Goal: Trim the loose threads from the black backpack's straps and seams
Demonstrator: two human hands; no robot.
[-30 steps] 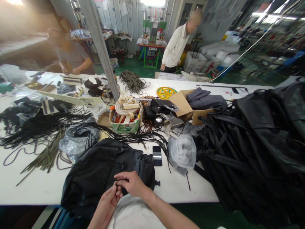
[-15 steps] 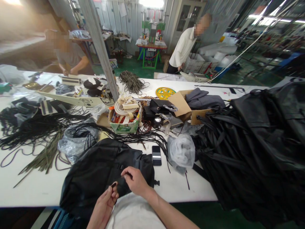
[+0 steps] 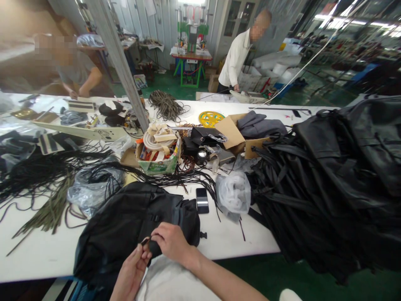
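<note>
A black bag [image 3: 108, 228] lies on the table's front edge, right under my hands. My left hand [image 3: 135, 261] pinches a small dark strip [image 3: 144, 241] between thumb and forefinger, above the bag's lower part. Beside it, my right hand [image 3: 173, 242] is closed, its fingertips meeting the strip's end. Whatever those right fingertips grip is too small to make out. A black buckle [image 3: 203, 235] sticks out from the bag's right side.
A phone [image 3: 202, 200] and a plastic bag of white material [image 3: 234, 192] lie beyond. Black bags [image 3: 313, 200] are heaped at right. Black cords [image 3: 46, 171], a basket of webbing [image 3: 158, 165] and an open carton [image 3: 230, 133] stand further back. Two people work across the table.
My right hand has moved left and down, bringing its fingertips to the small dark strip in my left hand. The camera view has shifted slightly.
</note>
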